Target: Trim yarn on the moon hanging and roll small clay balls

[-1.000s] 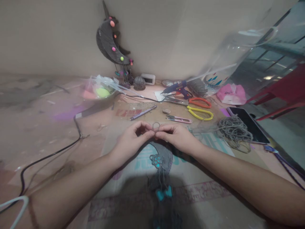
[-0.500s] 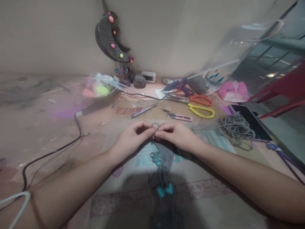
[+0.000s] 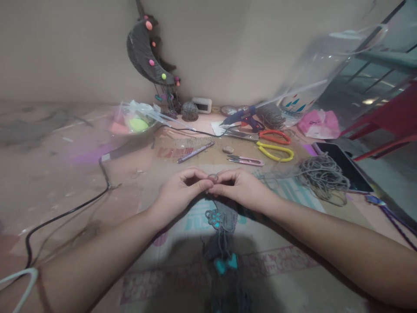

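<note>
My left hand (image 3: 189, 184) and my right hand (image 3: 236, 184) meet at mid-table, thumbs and fingertips pinched together. Between them they hold a small loop of grey yarn (image 3: 213, 177), mostly covered by the fingers. Just below the hands lies a grey yarn-wrapped crescent (image 3: 230, 213) with a looped yarn flower (image 3: 214, 218) on it. Strands hang down from it to two turquoise hearts (image 3: 226, 263), in shadow. A grey strand runs from the right hand's side toward a loose heap of grey yarn (image 3: 324, 176).
Beyond the hands lie a pen (image 3: 196, 152), a small stone-like piece (image 3: 228, 149), thread snips (image 3: 246, 161) and scissors (image 3: 275, 152). A glue gun (image 3: 243, 116) sits behind. At right is a dark tablet (image 3: 345, 167); at left, a black cable (image 3: 68, 211) and a bowl (image 3: 130, 128).
The yarn loop above my fingertips has become smaller and lower. My hands have drawn slightly closer together, still pinching it. The view has shifted a little.
</note>
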A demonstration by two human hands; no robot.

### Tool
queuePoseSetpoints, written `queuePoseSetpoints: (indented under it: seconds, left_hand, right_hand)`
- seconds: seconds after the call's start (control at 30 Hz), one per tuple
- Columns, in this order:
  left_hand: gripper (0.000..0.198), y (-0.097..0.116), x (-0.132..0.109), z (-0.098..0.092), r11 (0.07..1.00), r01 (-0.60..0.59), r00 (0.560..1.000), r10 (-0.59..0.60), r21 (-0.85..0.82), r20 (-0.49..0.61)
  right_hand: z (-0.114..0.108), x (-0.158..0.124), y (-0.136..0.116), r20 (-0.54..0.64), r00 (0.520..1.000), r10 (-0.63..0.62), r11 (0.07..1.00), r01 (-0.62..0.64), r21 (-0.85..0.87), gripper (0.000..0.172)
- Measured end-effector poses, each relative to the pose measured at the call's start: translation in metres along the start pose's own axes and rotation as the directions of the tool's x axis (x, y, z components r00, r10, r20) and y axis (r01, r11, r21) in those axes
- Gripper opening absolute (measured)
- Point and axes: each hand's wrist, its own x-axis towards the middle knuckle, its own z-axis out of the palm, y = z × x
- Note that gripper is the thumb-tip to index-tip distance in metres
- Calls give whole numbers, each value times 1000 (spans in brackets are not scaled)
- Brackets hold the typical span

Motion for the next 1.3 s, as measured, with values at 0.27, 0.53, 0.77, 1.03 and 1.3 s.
queuePoseSetpoints:
  seconds: [0.27, 0.53, 0.77, 1.03, 1.3]
  left_hand:
    - [34, -2, 2, -3, 1000, -29, 997, 28, 8, 65]
    - [33, -5, 0, -3, 997, -38, 995, 31, 64, 96]
    - [38, -3, 1, -2, 995, -24, 994, 14, 96, 108]
    - [35, 7, -1, -3, 982, 155, 980, -140, -110, 139]
    - [32, -2, -2, -4, 983, 156, 978, -139, -97, 155]
  right_hand:
    - [-4, 0, -2, 45, 999, -23, 1000, 23, -2, 17]
    - [-6, 0, -1, -115, 992, -52, 990, 66, 124, 29]
    - [-2, -5, -2, -188, 965, -182, 983, 180, -29, 18]
    - [0, -8, -3, -216, 934, -285, 953, 253, -167, 17]
    - [1, -6, -1, -189, 970, -150, 985, 163, 51, 24]
